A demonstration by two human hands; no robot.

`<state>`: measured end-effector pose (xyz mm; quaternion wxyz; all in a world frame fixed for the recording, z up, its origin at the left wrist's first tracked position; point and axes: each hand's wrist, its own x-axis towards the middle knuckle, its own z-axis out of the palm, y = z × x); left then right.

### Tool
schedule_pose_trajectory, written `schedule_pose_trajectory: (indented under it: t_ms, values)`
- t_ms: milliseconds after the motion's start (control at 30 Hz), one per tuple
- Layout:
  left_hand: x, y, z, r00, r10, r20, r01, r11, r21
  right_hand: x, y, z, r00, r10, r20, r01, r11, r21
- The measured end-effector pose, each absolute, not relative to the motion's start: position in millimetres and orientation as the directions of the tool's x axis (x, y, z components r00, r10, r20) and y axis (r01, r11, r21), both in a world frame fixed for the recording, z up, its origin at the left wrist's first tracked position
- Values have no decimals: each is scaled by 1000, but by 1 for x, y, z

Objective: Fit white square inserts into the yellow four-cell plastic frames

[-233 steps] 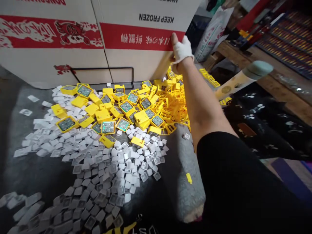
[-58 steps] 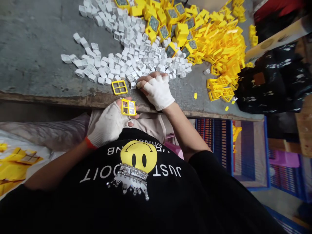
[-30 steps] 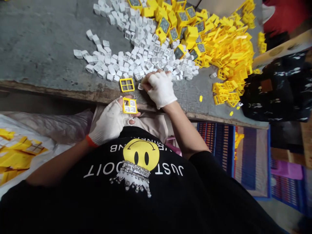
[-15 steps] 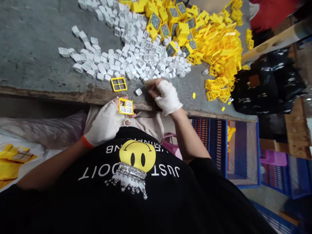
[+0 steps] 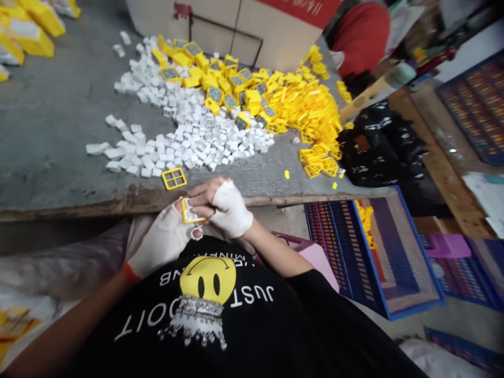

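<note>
In left hand [image 5: 163, 236] — yellow frame [image 5: 189, 214], right hand [image 5: 231, 209] over it

Smooth plastic yellow frame [image 5: 174, 179], matt white plastic caps [image 5: 169, 150], knitted cloth gloves [image 5: 159, 236], rough-edged wooden tabletop [image 5: 59, 142]

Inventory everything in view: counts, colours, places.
Table: one, grey, centre
Caps: many, white, centre
Housings: many, yellow, behind caps
Frame heap: one, yellow, beside housings
Blocks: several, yellow, upper left
Loose frame: one, yellow, table edge
Carton: one, white and red, back
Bag: one, black, table's right
Bottle: one, pale, beyond bag
Crates: several, blue, lower right
Held frame: one, yellow, front
Left grip: one, white glove, at held frame
Right grip: one, white glove, over held frame
</note>
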<state>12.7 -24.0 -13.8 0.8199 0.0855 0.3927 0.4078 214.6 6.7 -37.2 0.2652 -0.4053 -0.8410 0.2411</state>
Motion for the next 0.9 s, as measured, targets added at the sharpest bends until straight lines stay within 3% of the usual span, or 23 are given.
schedule_pose_trajectory:
  t_ms: [133,233,333,400,467,533,633,733,800,900]
  values:
    - [16,-16,-14,309,701,-642,-535,687,492,236,27,-32,-612,757,230,510,599,-617]
    - [18,-13,-10,287,694,-661,-529,689,495,280,74,-1,-450,861,237,673,502,-543]
    - [21,-12,-6,264,700,-663,-500,688,527,312,144,30,-96,988,118,948,127,-293]
    - [23,-11,-4,244,706,-665,-469,686,556,315,188,41,-33,999,14,993,34,-111]
    - [25,-10,-2,221,704,-675,-450,688,570,307,219,46,-36,998,-45,999,36,-2]
    - [26,-8,-1,205,701,-683,-454,687,568,302,231,51,-28,998,-58,1000,27,-12]
    - [25,-7,-4,236,705,-668,-483,682,549,315,215,61,-5,1000,-22,990,2,-142]
    - [21,-7,-9,286,719,-633,-498,676,543,337,166,66,-91,991,101,967,112,-228]
    - [21,-8,-13,308,736,-603,-497,665,558,336,126,60,-191,975,112,960,209,-188]
    - [25,-12,-16,329,754,-569,-490,651,579,308,76,36,-247,966,-71,969,245,-35]
